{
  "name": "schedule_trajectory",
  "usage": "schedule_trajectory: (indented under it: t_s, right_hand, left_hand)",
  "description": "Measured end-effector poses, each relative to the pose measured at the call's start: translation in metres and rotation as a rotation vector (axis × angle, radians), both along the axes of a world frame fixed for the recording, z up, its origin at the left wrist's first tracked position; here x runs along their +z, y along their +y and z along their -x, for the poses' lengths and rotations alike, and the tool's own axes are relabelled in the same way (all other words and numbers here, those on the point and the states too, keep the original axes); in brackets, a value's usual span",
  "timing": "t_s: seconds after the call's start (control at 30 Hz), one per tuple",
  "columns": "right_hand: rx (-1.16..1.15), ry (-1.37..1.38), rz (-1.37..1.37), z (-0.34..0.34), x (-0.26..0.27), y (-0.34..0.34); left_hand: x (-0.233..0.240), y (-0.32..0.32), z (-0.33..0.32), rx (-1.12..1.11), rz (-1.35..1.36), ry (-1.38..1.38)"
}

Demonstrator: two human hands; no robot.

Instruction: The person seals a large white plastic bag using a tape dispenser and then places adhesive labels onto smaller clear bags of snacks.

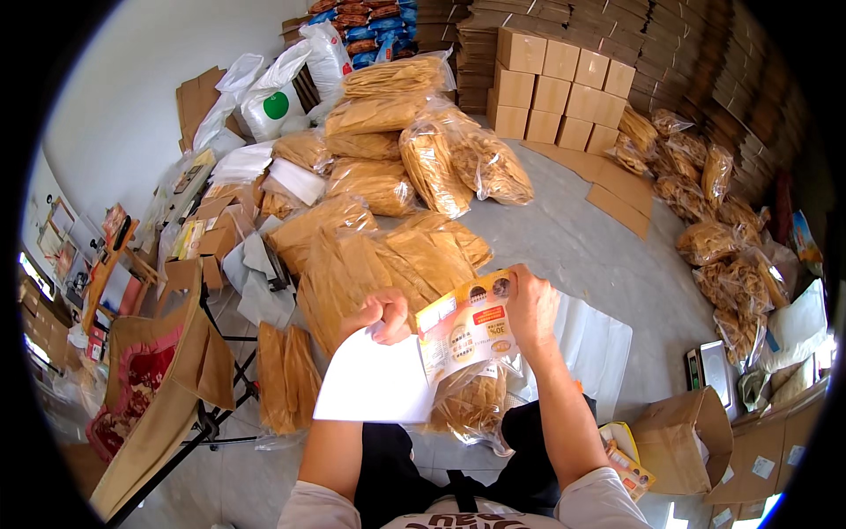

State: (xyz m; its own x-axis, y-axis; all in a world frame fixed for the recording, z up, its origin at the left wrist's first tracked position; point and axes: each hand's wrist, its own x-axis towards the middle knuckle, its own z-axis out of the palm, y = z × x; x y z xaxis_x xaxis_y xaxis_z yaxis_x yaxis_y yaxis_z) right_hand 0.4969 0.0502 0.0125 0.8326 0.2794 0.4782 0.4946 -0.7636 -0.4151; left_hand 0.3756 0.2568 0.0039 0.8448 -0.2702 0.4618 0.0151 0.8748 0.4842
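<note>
Between my hands, above my lap, is a printed yellow and white sheet [462, 330] with a blank white sheet [377, 380] at its left. My left hand [378, 319] is closed on the upper edge of the white sheet. The top right corner of the printed sheet is pinched in my right hand [533, 304]. Whether the two sheets are joined, I cannot tell. Below them a clear plastic bag of dried tan sheets [470, 403] stands between my knees, partly hidden. Bagged flat tan sheets [390, 264] lie just beyond my hands.
Large filled bags [377, 185] are piled ahead. Small cardboard boxes [568, 86] stand stacked behind them. A folding chair [158, 390] is at my left. On the right are an open carton [687, 436], a scale [714, 373] and more filled bags [733, 284].
</note>
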Motion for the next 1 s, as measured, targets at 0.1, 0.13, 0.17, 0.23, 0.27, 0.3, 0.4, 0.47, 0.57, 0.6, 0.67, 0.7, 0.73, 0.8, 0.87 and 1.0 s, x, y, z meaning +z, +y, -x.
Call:
schedule_trajectory:
  t_s: [0.1,0.13,0.17,0.23,0.27,0.3,0.4,0.47,0.57,0.6,0.67,0.7,0.73,0.8,0.87,1.0]
  right_hand:
    - [0.225,-0.022,-0.274,0.001,0.004,0.000]
    - [0.333,-0.004,-0.344,0.009,0.004,0.005]
    - [0.339,0.002,-0.344,0.015,0.002,0.010]
    - [0.511,0.043,-0.270,0.029,0.000,0.015]
    - [0.579,-0.023,-0.264,0.033,-0.001,0.016]
    - [0.576,-0.022,-0.263,0.034,-0.001,0.017]
    - [0.567,-0.070,-0.248,0.036,0.000,0.016]
    - [0.573,-0.081,-0.245,0.034,-0.005,0.017]
    - [0.592,-0.086,-0.228,0.035,-0.002,0.017]
    - [0.607,-0.083,-0.214,0.037,0.002,0.017]
    - [0.608,-0.049,-0.219,0.041,0.007,0.017]
    - [0.612,-0.019,-0.221,0.041,0.009,0.017]
    - [0.611,-0.019,-0.221,0.041,0.008,0.017]
    - [0.586,0.104,-0.333,0.038,0.005,0.018]
    - [0.610,0.186,-0.344,0.032,0.007,0.016]
    - [0.621,0.216,-0.266,0.026,0.000,0.012]
  left_hand:
    - [0.004,0.002,-0.004,0.226,-0.567,0.181]
    - [0.011,-0.019,-0.006,0.325,-0.636,0.294]
    - [0.013,-0.037,-0.013,0.457,-0.751,0.373]
    - [-0.001,-0.052,-0.023,0.627,-0.768,0.354]
    - [-0.004,-0.050,-0.022,0.626,-0.769,0.358]
    - [-0.005,-0.047,-0.021,0.631,-0.791,0.452]
    - [-0.007,-0.047,-0.022,0.653,-0.809,0.534]
    - [-0.005,-0.049,-0.021,0.674,-0.805,0.522]
    - [0.000,-0.053,-0.019,0.696,-0.767,0.557]
    - [0.000,-0.052,-0.019,0.711,-0.757,0.575]
    - [-0.001,-0.049,-0.019,0.724,-0.749,0.593]
    - [-0.005,-0.048,-0.020,0.751,-0.778,0.569]
    - [-0.008,-0.047,-0.020,0.777,-0.807,0.544]
    - [-0.010,-0.049,-0.019,0.782,-0.826,0.518]
    - [-0.012,-0.052,-0.019,0.791,-0.845,0.493]
    - [-0.026,-0.056,-0.023,0.827,-0.890,0.473]
